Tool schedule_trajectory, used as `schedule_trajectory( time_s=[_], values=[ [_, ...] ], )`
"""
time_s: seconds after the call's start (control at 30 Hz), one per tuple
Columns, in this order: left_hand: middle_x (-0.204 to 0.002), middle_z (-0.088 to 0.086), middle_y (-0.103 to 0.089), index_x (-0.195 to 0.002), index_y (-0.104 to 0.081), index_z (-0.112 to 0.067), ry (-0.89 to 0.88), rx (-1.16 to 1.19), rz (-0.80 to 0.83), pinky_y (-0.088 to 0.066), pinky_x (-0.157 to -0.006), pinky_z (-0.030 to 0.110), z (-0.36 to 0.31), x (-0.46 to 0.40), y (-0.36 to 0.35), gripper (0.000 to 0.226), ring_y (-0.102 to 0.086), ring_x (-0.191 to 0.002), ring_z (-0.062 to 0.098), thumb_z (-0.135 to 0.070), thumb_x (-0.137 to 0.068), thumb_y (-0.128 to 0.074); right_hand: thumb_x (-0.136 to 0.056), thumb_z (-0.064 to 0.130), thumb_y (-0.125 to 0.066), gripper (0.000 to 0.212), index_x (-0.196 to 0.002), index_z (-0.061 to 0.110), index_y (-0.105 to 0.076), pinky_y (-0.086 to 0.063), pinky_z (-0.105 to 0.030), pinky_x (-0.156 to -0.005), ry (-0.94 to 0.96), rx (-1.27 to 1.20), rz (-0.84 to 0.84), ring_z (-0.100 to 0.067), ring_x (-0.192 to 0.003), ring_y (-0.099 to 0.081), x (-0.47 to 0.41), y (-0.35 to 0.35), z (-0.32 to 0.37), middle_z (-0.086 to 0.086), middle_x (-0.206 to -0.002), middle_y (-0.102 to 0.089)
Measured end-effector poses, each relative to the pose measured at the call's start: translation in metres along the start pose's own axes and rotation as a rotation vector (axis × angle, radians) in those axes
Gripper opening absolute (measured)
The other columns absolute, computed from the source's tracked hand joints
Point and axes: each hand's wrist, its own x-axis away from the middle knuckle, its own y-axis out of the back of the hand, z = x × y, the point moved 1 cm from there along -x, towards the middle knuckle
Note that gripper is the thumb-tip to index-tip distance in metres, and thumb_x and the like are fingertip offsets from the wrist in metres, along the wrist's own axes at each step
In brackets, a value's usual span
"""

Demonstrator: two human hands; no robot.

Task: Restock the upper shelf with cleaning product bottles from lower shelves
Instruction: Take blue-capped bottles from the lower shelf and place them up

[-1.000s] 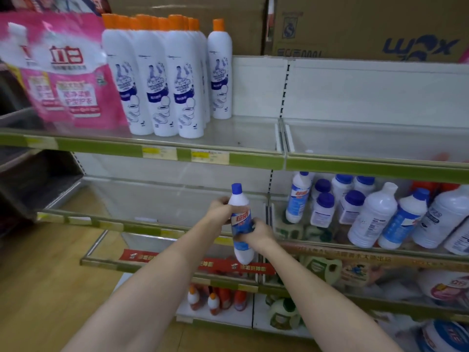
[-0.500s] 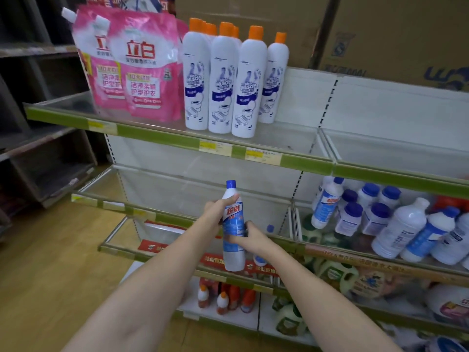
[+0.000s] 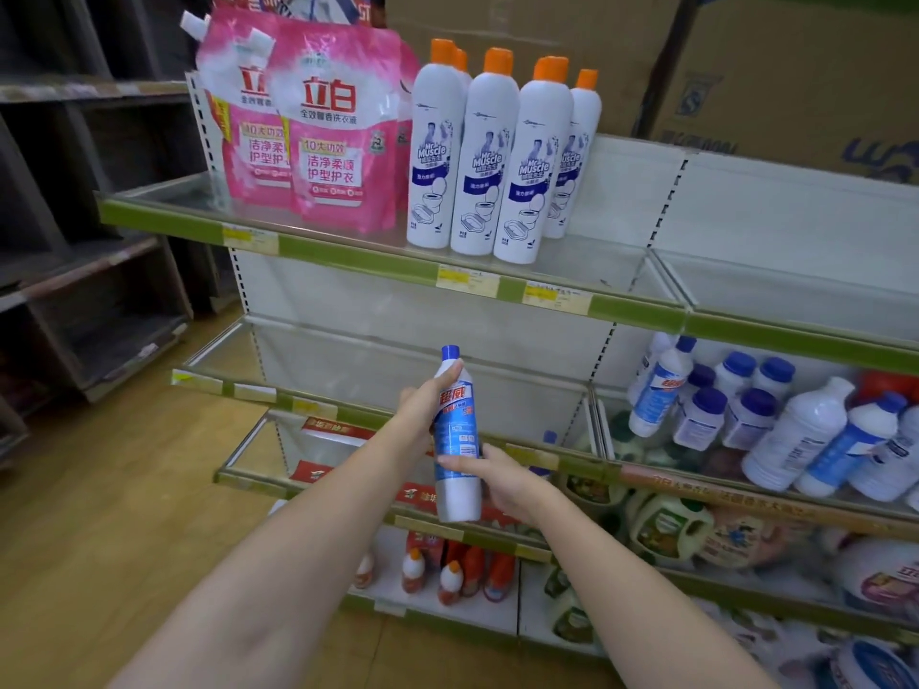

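Both my hands hold a white bottle with a blue cap and blue label [image 3: 456,430], upright in front of the second shelf. My left hand [image 3: 422,405] grips its upper part from the left, thumb near the neck. My right hand [image 3: 497,477] grips the lower part from the right. The upper shelf [image 3: 641,310] above carries several white Mr Muscle bottles with orange caps [image 3: 497,156] and has bare room to their right. More blue-capped white bottles [image 3: 706,415] stand and lean on the second shelf at right.
Pink detergent pouches [image 3: 323,136] stand at the left of the upper shelf. Cardboard boxes [image 3: 776,72] sit on top. Small orange-and-white bottles [image 3: 447,574] are on the bottom shelf, green jugs [image 3: 666,529] lower right. Dark wooden shelving [image 3: 74,271] stands at left over a wood floor.
My view has shifted right and closer, so the shelves sit further left in frame. The bottle stays in both hands, raised slightly and turned a little in my grip.
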Motion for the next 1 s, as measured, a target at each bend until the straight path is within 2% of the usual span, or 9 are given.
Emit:
schedule_trajectory(
  time_s=[0.1, 0.17, 0.33, 0.47, 0.6, 0.67, 0.83, 0.93, 1.0],
  values=[
    [-0.092, 0.013, -0.074, -0.111, -0.065, 0.000, 0.019, -0.017, 0.095, -0.059, -0.065, 0.036, -0.007, 0.003, 0.008, 0.084, -0.072, -0.072, 0.026, -0.069, -0.064, -0.079, -0.087, 0.020, -0.075, 0.047, -0.130, 0.009, -0.058, -0.047, -0.050, -0.108, -0.004, -0.224, 0.122, -0.029, -0.111, -0.065, 0.009, -0.006, 0.002, -0.013, -0.119, -0.071],
    [-0.088, 0.014, -0.071, -0.098, -0.067, -0.004, 0.042, -0.018, 0.184, -0.058, -0.076, 0.039, -0.012, 0.007, 0.011, 0.069, -0.069, -0.073, 0.027, -0.070, -0.078, -0.066, -0.089, 0.014, -0.073, 0.040, -0.126, 0.009, -0.059, -0.050, -0.046, -0.105, 0.017, -0.207, 0.096, -0.027, -0.110, -0.067, 0.012, -0.014, 0.007, -0.011, -0.118, -0.072],
    [-0.088, 0.012, -0.066, -0.098, -0.063, -0.009, 0.078, -0.026, 0.281, -0.055, -0.073, 0.035, -0.018, 0.012, 0.019, 0.071, -0.066, -0.074, 0.024, -0.077, -0.084, -0.049, -0.082, 0.016, -0.081, 0.052, -0.128, 0.013, -0.059, -0.053, -0.033, -0.095, 0.113, 0.020, -0.086, -0.017, -0.107, -0.069, -0.001, -0.039, 0.012, -0.002, -0.118, -0.073],
    [-0.083, 0.007, -0.069, -0.104, -0.064, -0.013, 0.073, -0.090, 0.274, -0.058, -0.076, 0.035, -0.022, 0.017, 0.021, 0.068, -0.068, -0.076, 0.021, -0.075, -0.075, -0.065, -0.075, 0.027, -0.085, 0.059, -0.122, 0.018, -0.051, -0.053, -0.023, -0.076, 0.178, 0.221, -0.269, -0.010, -0.097, -0.067, 0.000, -0.051, 0.017, 0.004, -0.109, -0.068],
    [-0.090, 0.011, -0.074, -0.116, -0.066, -0.008, 0.027, -0.102, 0.192, -0.061, -0.076, 0.038, -0.028, 0.015, 0.018, 0.088, -0.072, -0.079, 0.026, -0.065, -0.053, -0.089, -0.063, 0.052, -0.085, 0.073, -0.116, 0.025, -0.044, -0.052, -0.026, -0.067, 0.177, 0.486, -0.402, -0.009, -0.088, -0.064, -0.001, -0.053, 0.019, 0.007, -0.102, -0.063],
    [-0.093, 0.011, -0.077, -0.114, -0.067, -0.006, -0.026, -0.121, 0.133, -0.061, -0.079, 0.040, -0.030, 0.013, 0.017, 0.090, -0.074, -0.083, 0.026, -0.063, -0.049, -0.090, -0.064, 0.053, -0.086, 0.076, -0.117, 0.023, -0.042, -0.049, -0.025, -0.063, 0.185, 0.481, -0.422, -0.011, -0.089, -0.063, 0.001, -0.050, 0.022, 0.004, -0.104, -0.062],
    [-0.094, 0.016, -0.076, -0.116, -0.065, -0.001, -0.072, -0.036, 0.094, -0.061, -0.072, 0.040, -0.035, 0.012, 0.013, 0.087, -0.074, -0.079, 0.028, -0.062, -0.059, -0.087, -0.064, 0.037, -0.091, 0.078, -0.124, 0.019, -0.043, -0.057, -0.031, -0.084, 0.214, 0.209, -0.277, -0.017, -0.102, -0.066, -0.001, -0.038, 0.024, -0.002, -0.114, -0.065],
    [-0.104, 0.024, -0.073, -0.120, -0.064, 0.003, -0.061, 0.023, 0.206, -0.059, -0.071, 0.039, -0.037, 0.021, 0.006, 0.093, -0.072, -0.082, 0.032, -0.070, -0.064, -0.078, -0.069, 0.028, -0.090, 0.065, -0.123, 0.020, -0.057, -0.057, -0.033, -0.093, 0.200, 0.080, -0.157, -0.018, -0.106, -0.069, 0.001, -0.031, 0.022, -0.002, -0.115, -0.072],
    [-0.110, 0.023, -0.072, -0.116, -0.066, -0.002, -0.058, -0.051, 0.309, -0.060, -0.076, 0.039, -0.040, 0.029, 0.003, 0.079, -0.070, -0.092, 0.032, -0.069, -0.074, -0.069, -0.069, 0.030, -0.090, 0.057, -0.119, 0.023, -0.062, -0.058, -0.035, -0.092, 0.175, 0.118, -0.193, -0.016, -0.102, -0.070, 0.003, -0.030, 0.021, 0.001, -0.109, -0.074]
  ],
)
